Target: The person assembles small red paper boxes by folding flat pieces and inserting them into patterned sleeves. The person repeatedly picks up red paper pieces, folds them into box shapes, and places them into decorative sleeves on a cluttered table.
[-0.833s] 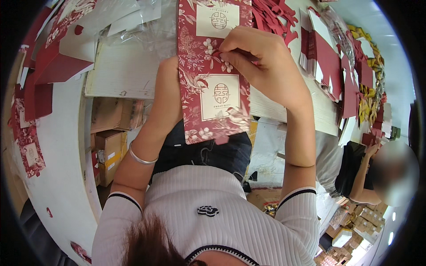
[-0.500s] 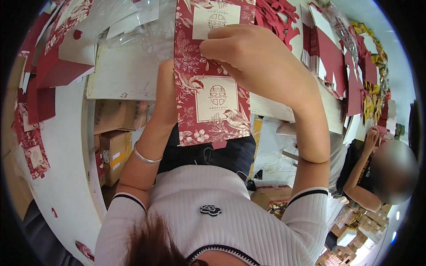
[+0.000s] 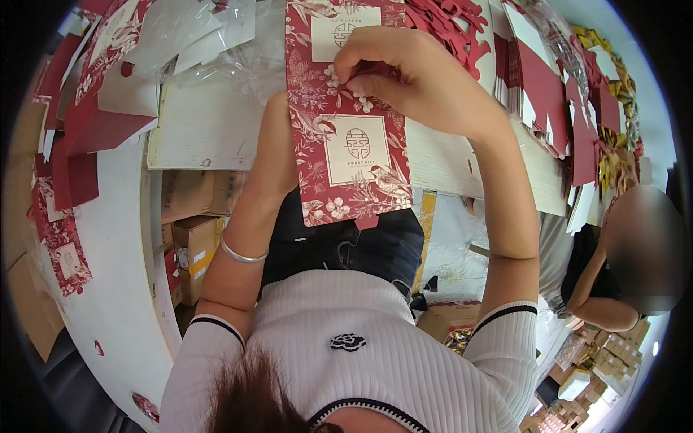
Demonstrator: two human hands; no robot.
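Note:
I hold a flat red floral carton sheet (image 3: 346, 155) with two cream label panels upright over the white table's edge. My right hand (image 3: 415, 79) pinches its front face between the two panels, fingertips pressed on the printed flowers. My left hand (image 3: 278, 126) supports the sheet from behind; its fingers are hidden by the sheet, and only the wrist and forearm with a silver bangle (image 3: 242, 254) show. A small tab sticks out at the sheet's lower edge.
The white table (image 3: 209, 133) curves around me. Red card pieces (image 3: 79, 137) lie at the left, clear plastic wrappers (image 3: 188, 29) at the back, and stacked red cards (image 3: 541, 86) and red cut-outs (image 3: 447, 25) at the right. Cardboard boxes (image 3: 191, 245) sit underneath. Another person (image 3: 599, 289) works at the right.
The sheet has moved up and slightly away from me. My right hand shifted higher on it, from near the lower label to the strip between the two labels.

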